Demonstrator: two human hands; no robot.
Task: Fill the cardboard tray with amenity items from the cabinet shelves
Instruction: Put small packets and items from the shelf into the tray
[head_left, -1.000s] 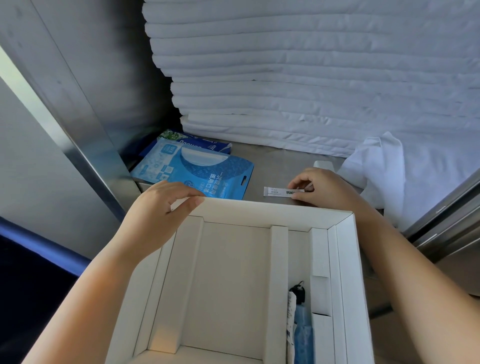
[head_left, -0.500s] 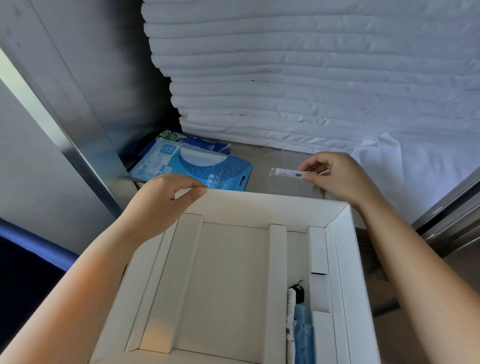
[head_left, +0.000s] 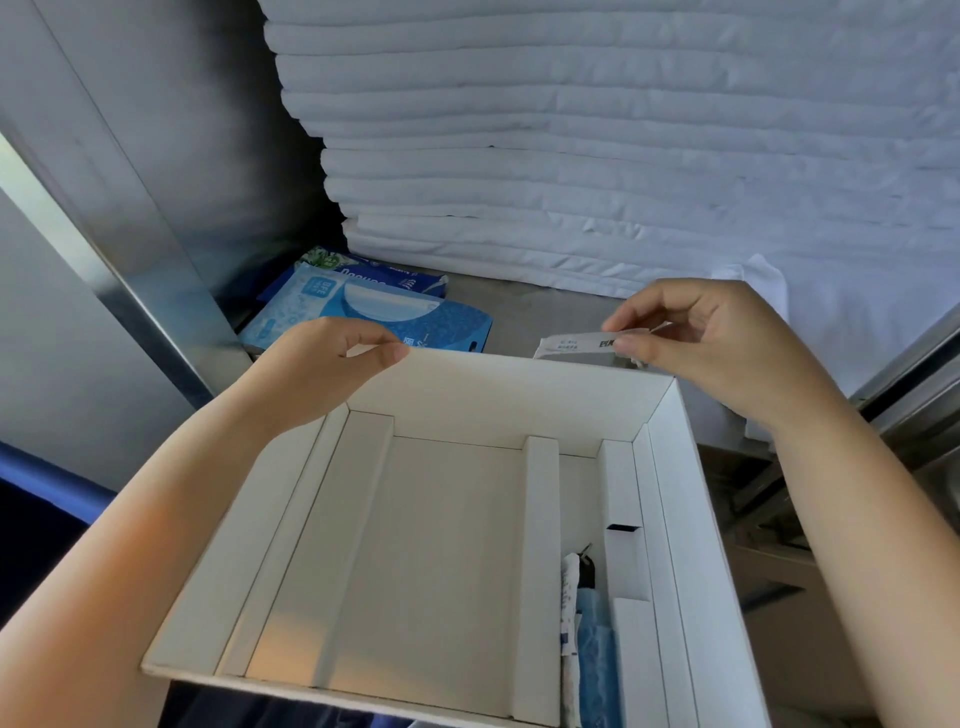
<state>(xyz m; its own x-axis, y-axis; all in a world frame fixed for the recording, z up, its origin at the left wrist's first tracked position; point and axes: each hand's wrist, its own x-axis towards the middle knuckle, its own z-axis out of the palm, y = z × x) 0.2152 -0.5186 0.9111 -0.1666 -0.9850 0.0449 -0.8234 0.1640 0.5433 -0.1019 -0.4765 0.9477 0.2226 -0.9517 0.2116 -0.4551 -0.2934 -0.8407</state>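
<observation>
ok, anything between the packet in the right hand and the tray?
Nothing visible. The right hand pinches the packet just beyond the far wall of the tray; the left hand grips its far-left rim, off the path.

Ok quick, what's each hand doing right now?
Left hand: gripping the far rim of the cardboard tray.
Right hand: pinching a thin white sachet.

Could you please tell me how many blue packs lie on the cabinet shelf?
2. A light blue pouch lies on the shelf, left, beyond the tray; a darker blue pack sits behind it, partly covered. Others may be hidden beneath.
</observation>
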